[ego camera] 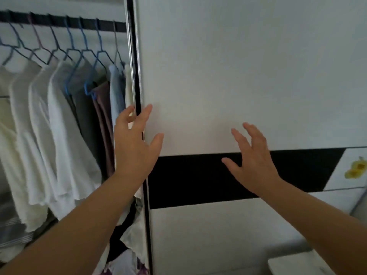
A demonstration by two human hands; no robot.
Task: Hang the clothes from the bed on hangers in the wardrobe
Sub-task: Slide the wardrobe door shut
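both hands hold nothing: left hand (135,143) spreads its fingers at the edge of the white sliding door (238,76), right hand (252,157) hovers open before its black band. clothes (59,126) hang on hangers (79,54) from the rail (59,21) at left.

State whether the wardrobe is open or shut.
Partly open: the sliding door leaves hanging clothes and rail exposed on the left.

Both hands (135,147) (256,161) spread at the wardrobe door (238,76) — seemingly touching.
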